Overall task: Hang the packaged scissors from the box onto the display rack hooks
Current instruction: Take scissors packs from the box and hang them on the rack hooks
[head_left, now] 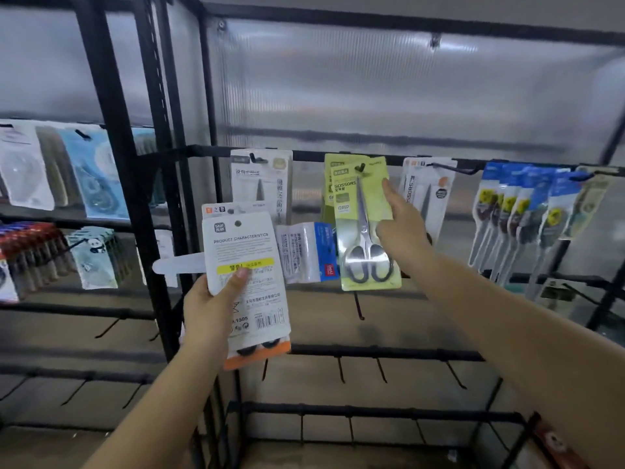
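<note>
Head view: black display rack point(142, 231) across the whole frame, top rail hooks loaded, lower hooks bare

Green scissors pack point(367, 228) hanging on a top rail hook point(361, 168), long axis vertical, blade tips up, handles down

Held white scissors packs point(245, 279) in front of the rack, left of the green pack, not yet on any hook; printed back toward the camera, long axis near vertical, slightly tilted, hang hole at top, dark handles at bottom

Left hand point(211, 306) gripping the white packs, thumb pressed across the back, fingers hidden behind

Right hand point(400, 228) against the green pack's right edge, fingers extended, not pinching

Risks, as judged: several packs in one grip, so possible slip or fan-out; hang hole missing the hook tip if tilted; green pack knocked off by a sideways push
</note>
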